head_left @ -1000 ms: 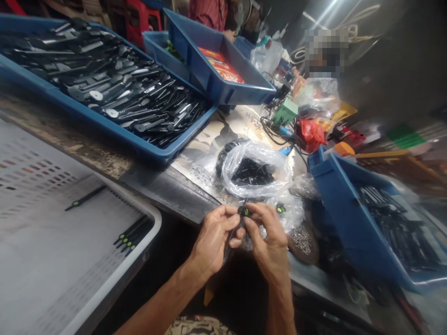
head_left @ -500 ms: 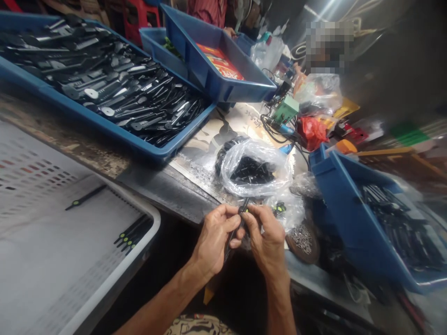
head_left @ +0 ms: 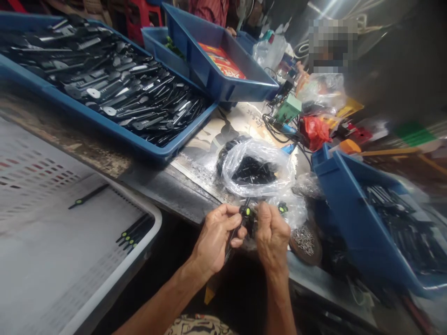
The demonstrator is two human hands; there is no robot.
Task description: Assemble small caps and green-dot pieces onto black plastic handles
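My left hand (head_left: 214, 235) pinches a slim black plastic part (head_left: 244, 218) with a green dot near its top end. My right hand (head_left: 272, 235) is curled against the same part from the right, fingers closed on it. Both hands hover just in front of the bench edge. Right behind them lies an open clear plastic bag (head_left: 258, 170) of small black pieces. Beside it sits a smaller bag with green-dotted bits (head_left: 284, 209).
A white perforated tray (head_left: 70, 260) at lower left holds several finished black parts with green dots (head_left: 134, 230). A big blue bin (head_left: 104, 93) of black parts is behind it, another blue bin (head_left: 377, 223) at right. A person in red sits across.
My right hand has turned, its back now facing me, and the green dot on the part shows again between the fingers. The left hand has barely moved.
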